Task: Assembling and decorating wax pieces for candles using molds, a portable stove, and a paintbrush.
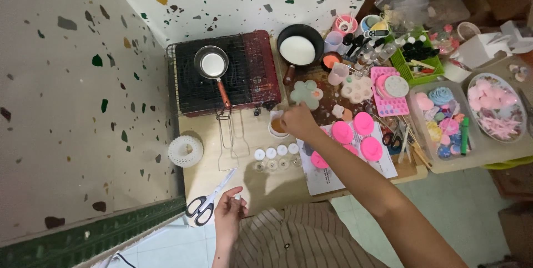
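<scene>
Right hand [297, 121] reaches out over the table [222, 184], fingers bunched down on a small cup [277, 126] of brownish stuff just in front of the stove [225, 73]; whether they pinch the rim or something in it, can't tell, the hand hides most of it. Left hand [229, 212] is near the body at the table's near edge, fingers pinched narrow on a tiny white bit [237, 196], too small to identify. Scissors [208, 200] lie just beside the left hand, not touched. A row of small white round discs [276, 152] sits between the two hands. The cup looks light and small and probably tips easily; contents may be liquid or warm wax, so likely best taken by the rim or sides with fingertips and kept upright. The white bit looks featherlight, a pinch grip seems enough, easy to drop. Nearby: green flower-shaped mould [306, 92] just past the right hand, pink moulds [363, 123] to its right, a small pan [212, 63] with white liquid on the stove, a black pot [300, 48] of white liquid beside it.
</scene>
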